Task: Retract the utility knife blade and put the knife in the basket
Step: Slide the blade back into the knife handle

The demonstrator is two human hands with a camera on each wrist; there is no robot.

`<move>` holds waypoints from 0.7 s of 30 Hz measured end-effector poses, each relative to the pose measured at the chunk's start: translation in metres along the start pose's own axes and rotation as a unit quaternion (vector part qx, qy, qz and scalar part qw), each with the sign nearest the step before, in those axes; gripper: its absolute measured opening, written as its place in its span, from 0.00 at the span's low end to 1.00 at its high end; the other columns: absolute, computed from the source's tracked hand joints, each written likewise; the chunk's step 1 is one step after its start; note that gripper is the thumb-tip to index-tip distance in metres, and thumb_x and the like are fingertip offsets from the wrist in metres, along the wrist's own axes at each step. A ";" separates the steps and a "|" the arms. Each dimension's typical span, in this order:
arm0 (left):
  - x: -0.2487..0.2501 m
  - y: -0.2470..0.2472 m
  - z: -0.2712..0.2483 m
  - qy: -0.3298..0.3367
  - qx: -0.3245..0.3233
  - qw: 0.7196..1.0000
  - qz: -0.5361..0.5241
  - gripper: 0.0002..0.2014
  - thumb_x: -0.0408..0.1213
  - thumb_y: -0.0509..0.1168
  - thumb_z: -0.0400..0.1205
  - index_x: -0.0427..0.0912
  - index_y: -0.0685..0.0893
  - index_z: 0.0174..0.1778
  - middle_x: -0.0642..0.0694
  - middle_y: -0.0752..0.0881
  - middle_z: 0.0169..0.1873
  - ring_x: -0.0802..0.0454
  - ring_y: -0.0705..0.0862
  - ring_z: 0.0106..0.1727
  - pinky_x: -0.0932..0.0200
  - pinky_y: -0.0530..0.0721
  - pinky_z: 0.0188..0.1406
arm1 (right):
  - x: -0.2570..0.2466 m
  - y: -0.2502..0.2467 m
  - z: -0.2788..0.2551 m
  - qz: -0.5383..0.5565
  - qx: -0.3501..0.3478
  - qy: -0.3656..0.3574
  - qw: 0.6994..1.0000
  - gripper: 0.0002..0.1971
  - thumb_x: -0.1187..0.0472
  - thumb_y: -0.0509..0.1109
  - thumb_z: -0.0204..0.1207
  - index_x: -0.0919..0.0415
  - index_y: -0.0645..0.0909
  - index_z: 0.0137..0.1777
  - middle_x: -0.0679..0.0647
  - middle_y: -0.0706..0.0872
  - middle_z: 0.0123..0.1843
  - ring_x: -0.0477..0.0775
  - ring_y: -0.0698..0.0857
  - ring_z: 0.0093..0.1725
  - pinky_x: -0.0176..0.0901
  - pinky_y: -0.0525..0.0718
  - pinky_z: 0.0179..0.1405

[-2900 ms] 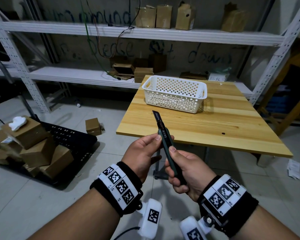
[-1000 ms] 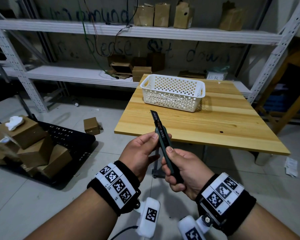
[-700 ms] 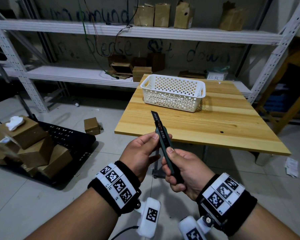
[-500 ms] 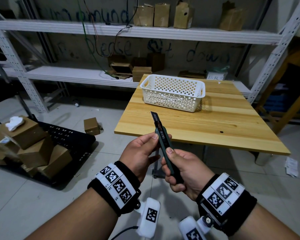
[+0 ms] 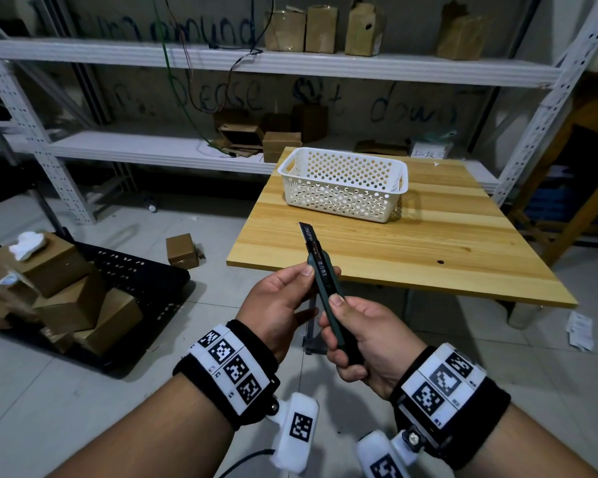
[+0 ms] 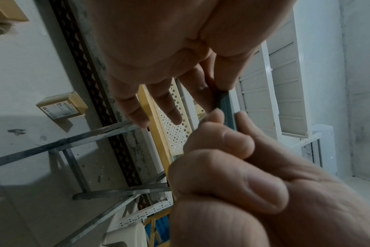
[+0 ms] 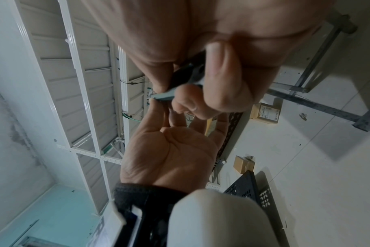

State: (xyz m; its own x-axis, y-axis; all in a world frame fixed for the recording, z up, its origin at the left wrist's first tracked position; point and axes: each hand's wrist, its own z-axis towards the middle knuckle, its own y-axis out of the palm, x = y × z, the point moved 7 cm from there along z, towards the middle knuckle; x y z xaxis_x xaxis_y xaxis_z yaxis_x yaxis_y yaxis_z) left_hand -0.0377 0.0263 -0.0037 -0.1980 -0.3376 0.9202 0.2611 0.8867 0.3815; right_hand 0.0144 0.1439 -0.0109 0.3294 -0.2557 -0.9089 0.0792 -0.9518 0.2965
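The utility knife (image 5: 323,281) has a dark green body, and its black blade (image 5: 306,232) sticks out toward the table. My right hand (image 5: 363,339) grips the handle, with the thumb (image 5: 337,300) lying on top of the body. My left hand (image 5: 283,301) pinches the front of the body between thumb and finger. The left wrist view shows the knife (image 6: 226,107) in that pinch, the other fingers straight. In the right wrist view the knife (image 7: 165,96) runs out of my curled right fingers. The white perforated basket (image 5: 342,188) stands empty on the wooden table (image 5: 428,257), beyond the blade tip.
Both hands are in front of the table's near edge, above the tiled floor. A black crate with cardboard boxes (image 5: 66,298) lies at the left, and a small box (image 5: 182,251) sits on the floor. White metal shelving (image 5: 221,62) with boxes lines the wall behind.
Over the last second, both hands keep the same hold. The blade sticks out about as far as before. Only the head view has shifted slightly.
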 end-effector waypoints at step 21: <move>0.000 -0.004 0.002 0.005 0.014 1.000 -0.013 0.13 0.38 0.64 0.91 0.40 0.93 0.60 0.39 0.95 0.63 0.44 0.92 0.61 0.41 0.84 0.61 | -0.001 0.000 0.000 -0.027 0.024 -0.028 0.999 0.17 0.52 0.64 0.86 0.69 0.80 0.51 0.60 0.79 0.29 0.52 0.73 0.21 0.33 0.63 0.13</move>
State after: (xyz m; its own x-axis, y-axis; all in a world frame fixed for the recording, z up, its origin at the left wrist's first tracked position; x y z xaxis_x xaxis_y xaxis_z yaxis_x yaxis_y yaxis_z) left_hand -0.0408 0.0240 -0.0052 -0.1947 -0.3633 0.9111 0.2289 0.8864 0.4024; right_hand 0.0136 0.1438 -0.0100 0.2721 -0.2107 -0.9389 0.0492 -0.9714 0.2323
